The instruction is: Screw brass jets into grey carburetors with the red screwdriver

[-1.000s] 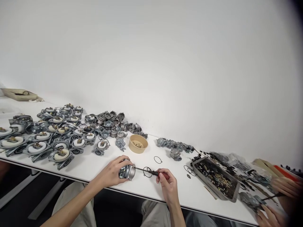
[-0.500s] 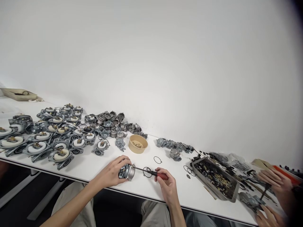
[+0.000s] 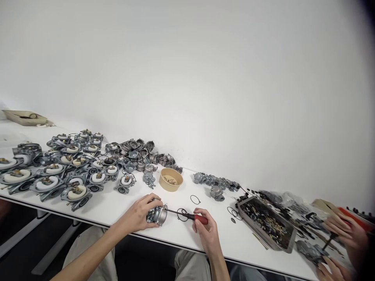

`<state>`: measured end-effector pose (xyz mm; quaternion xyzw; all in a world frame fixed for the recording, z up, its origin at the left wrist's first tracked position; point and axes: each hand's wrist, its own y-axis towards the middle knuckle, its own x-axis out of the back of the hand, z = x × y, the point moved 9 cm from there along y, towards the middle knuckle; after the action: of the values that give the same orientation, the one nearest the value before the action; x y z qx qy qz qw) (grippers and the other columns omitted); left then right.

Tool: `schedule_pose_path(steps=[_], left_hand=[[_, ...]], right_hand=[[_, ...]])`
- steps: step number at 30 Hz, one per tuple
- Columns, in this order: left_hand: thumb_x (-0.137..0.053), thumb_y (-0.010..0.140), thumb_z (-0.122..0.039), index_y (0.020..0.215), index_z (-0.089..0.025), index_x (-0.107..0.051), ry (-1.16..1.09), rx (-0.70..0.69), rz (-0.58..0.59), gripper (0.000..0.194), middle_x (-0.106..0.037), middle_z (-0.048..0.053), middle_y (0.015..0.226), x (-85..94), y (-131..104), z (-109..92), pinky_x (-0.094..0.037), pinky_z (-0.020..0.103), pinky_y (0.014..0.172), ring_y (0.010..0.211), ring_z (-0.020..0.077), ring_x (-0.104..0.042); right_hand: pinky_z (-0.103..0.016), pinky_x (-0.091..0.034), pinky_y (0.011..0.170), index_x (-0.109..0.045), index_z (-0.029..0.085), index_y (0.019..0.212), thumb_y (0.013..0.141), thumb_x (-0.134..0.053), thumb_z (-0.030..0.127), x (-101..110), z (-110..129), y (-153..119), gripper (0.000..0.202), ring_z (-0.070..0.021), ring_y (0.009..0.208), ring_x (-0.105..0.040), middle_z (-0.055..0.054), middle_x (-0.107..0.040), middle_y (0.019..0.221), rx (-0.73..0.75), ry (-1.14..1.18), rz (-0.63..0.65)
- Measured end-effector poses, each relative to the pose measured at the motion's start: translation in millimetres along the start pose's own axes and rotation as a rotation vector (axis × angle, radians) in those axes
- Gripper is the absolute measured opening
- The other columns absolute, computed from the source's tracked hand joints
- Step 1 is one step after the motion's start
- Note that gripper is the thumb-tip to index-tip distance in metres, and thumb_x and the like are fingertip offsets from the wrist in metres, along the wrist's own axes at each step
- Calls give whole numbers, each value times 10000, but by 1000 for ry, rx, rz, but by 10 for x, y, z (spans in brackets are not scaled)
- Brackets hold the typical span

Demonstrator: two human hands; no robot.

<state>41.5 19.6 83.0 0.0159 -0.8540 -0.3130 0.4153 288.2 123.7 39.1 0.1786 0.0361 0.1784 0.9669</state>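
My left hand (image 3: 144, 214) is wrapped round a grey metal carburetor (image 3: 158, 215), holding it on its side near the table's front edge. In my right hand (image 3: 206, 234) is a screwdriver (image 3: 200, 219) with a red and black handle. Its long shaft points left, and the tip meets the right side of the carburetor; the exact spot it touches is too small to make out. Black rubber rings (image 3: 183, 214) lie on the table beneath the shaft. One more thin ring (image 3: 195, 199) lies behind them.
A tan paper bowl (image 3: 171, 185) holds small screws. Carburetor bodies with white floats (image 3: 47, 182) crowd the left, metal bowls (image 3: 134, 150) are heaped behind. At right stand a metal tray (image 3: 281, 246) of small parts and a co-worker's hands (image 3: 341, 234) with a screwdriver and another carburetor.
The fingers of my right hand have shifted slightly on the screwdriver handle, while its tip stays at the carburetor. My left hand keeps its hold. The view has moved very slightly.
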Motion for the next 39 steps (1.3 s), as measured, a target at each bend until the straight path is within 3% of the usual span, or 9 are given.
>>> schedule_pose_path(steps=[6,11,15,20,26,31,33,36,39], left_hand=[[-857,732,-287,1222,-290,-576,28,-12,-6,564,-582,66,1253,0,0,-10,-505,363,931,1122,275,-591],[-846,735,-291,1210,-287,-585,15,-12,-15,542,-586,63,1241,14,0,-14,-514,357,923,1107,271,-601],[-843,738,-284,1221,-290,-578,12,0,-9,551,-578,68,1256,2,-4,12,-516,370,930,1120,278,-599],[-835,743,-280,1226,-288,-576,5,0,-21,548,-578,66,1259,7,0,32,-521,364,922,1110,275,-607],[-819,768,-299,1222,-286,-577,22,-12,-15,515,-571,76,1263,-2,0,10,-515,374,925,1115,281,-600],[-825,758,-273,1215,-286,-583,33,-22,-2,517,-578,74,1252,-15,1,-25,-514,377,931,1121,283,-592],[-824,760,-275,1214,-288,-585,33,-25,0,513,-578,75,1252,-20,2,-29,-512,383,940,1125,285,-589],[-820,766,-282,1219,-287,-581,21,-20,-11,512,-571,78,1256,-11,0,-14,-515,380,939,1126,282,-595],[-815,766,-285,1219,-289,-581,8,-12,-21,510,-571,75,1251,-1,-1,7,-526,368,921,1104,276,-609]], right_hand=[[-229,-261,414,-628,172,857,911,-587,588,41,-103,-18,422,-82,435,-360,1,-547,609,-119,-104,-60],[-232,-318,468,-620,198,981,800,-761,484,22,57,-38,367,-66,522,-390,-59,-611,947,38,3,-47],[-226,-211,432,-596,194,873,928,-585,552,9,-50,-48,362,-65,453,-298,12,-517,672,-90,-65,-64],[-230,-292,487,-620,202,980,818,-752,480,-42,56,-47,347,-71,561,-385,-59,-584,1012,-1,-4,12],[-214,-180,412,-595,189,828,918,-583,593,21,-120,-32,414,-61,439,-254,37,-478,582,-150,14,-79],[-230,-312,452,-628,201,935,786,-771,522,41,17,-44,382,-67,510,-381,-59,-619,934,-9,66,-71],[-221,-278,435,-619,197,929,769,-793,503,42,15,-49,386,-52,486,-343,-45,-609,889,-2,68,-57],[-217,-196,406,-623,181,861,880,-651,575,42,-80,-49,396,-53,437,-271,13,-523,643,-92,-18,-75],[-235,-245,420,-647,173,869,921,-572,598,16,-59,-49,435,-71,456,-328,-25,-575,722,-86,-66,-65]])
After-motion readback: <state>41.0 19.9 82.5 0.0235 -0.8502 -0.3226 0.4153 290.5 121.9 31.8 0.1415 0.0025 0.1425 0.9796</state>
